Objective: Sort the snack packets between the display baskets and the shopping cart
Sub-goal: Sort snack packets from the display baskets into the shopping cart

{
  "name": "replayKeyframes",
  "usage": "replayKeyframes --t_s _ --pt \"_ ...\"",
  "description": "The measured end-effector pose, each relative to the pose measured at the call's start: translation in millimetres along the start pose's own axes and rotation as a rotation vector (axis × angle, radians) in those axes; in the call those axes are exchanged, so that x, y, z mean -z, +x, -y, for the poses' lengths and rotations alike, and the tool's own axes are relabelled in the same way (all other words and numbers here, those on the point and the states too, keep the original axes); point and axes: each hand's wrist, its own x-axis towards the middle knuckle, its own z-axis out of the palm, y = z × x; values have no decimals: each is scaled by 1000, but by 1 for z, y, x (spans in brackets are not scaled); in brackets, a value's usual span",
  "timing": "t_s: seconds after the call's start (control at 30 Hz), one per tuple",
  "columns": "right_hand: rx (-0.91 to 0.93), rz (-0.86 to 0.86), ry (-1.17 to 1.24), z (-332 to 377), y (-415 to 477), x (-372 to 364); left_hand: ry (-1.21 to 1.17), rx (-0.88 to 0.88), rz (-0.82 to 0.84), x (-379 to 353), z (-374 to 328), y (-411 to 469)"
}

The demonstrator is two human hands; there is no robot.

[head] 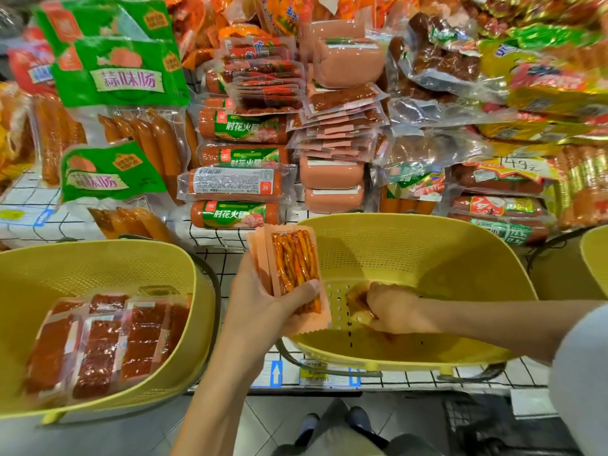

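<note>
**A:** Head view: where are the snacks?
**B:** The left hand (263, 301) grips a stack of packets (292, 271), long axis pointing away, at the middle basket (427, 255) rim.
**A:** The other?
**B:** The right hand (399, 312) is inside, fingers curled on a blurred packet (358, 302) touching its left side.

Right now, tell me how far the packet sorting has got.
Done: red packets lie in the left basket. In hand: left hand grips a stack of orange packets; right hand grips a loose packet on the middle basket floor. Left, seemingly: that packet, then the held stack.
</note>
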Motion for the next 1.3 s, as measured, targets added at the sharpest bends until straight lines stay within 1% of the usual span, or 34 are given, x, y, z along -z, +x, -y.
replayKeyframes --t_s 0.03,0.07,0.1,0.17,0.23,0.27,0.3,0.37,0.43,0.53,0.57,0.6,0.67,0.7,0.73,0.77,0.8,0.83,0.9,0.93,0.97,1.0,1.07,1.13,1.17,1.2,1.23,1.27,1.3 --pt "29 18 63 -6 -1 4 -6 1 3 1 1 1" --pt "41 24 175 -12 -3 10 -14 2 9 1 1 1" --pt "41 16 354 -19 -6 18 -21 1 17 1 1 1" --pt "79 32 860 -35 -17 35 -30 -5 28 2 0 2" --pt "197 140 1362 -48 -40 50 -26 -10 17 2 -1 3" --pt "266 189 1518 -52 -53 55 -20 -12 9 2 -2 3" --pt "340 224 1598 -54 -67 59 -17 -14 7 1 -3 4" --pt "477 213 1651 -51 -90 63 -19 -26 24 -3 -6 4" --pt "550 122 1686 -40 -110 65 -27 -42 72 -10 -9 2" --pt "568 -40 1726 -20 -129 61 -125 -40 220 -22 -13 -4" --pt "568 -118 1724 -14 -133 60 -155 -39 256 -25 -13 -5" --pt "587 -229 1716 -10 -137 60 -166 -46 275 -28 -13 -5" --pt "653 -563 1633 -8 -147 64 -161 -56 292 -29 -14 -5" --pt "702 -737 1534 -9 -150 65 -164 -48 301 -29 -13 -4" --pt "743 -872 1396 -10 -152 65 -180 -31 319 -29 -14 -5" --pt "754 -970 1254 -9 -151 64 -206 -10 347 -28 -15 -5" --pt "727 -1025 1144 -7 -147 60 -256 16 390 -28 -16 -5" --pt "709 -1015 1100 -4 -144 56 -324 45 437 -28 -17 -7" --pt "734 -988 937 3 -139 45 -412 88 494 -30 -19 -9" --pt "743 -992 862 6 -137 40 -403 91 504 -31 -20 -10" --pt "758 -979 879 7 -136 36 -357 74 494 -32 -19 -11" --pt "778 -956 968 6 -137 35 -312 47 476 -33 -18 -12" --pt "787 -945 1240 4 -140 34 -268 13 437 -34 -16 -13" --pt "647 -942 1578 7 -141 31 -235 -33 406 -34 -17 -15" --pt "556 -849 1732 9 -140 29 -192 -79 393 -35 -19 -17" --pt "497 -669 1864 12 -138 26 -132 -127 386 -37 -21 -19" --pt "502 -464 1968 16 -137 22 -69 -176 394 -39 -23 -21" --pt "546 -291 2041 21 -138 20 -24 -214 416 -41 -25 -23" --pt "613 -167 2090 25 -139 18 -4 -235 448 -43 -26 -25"
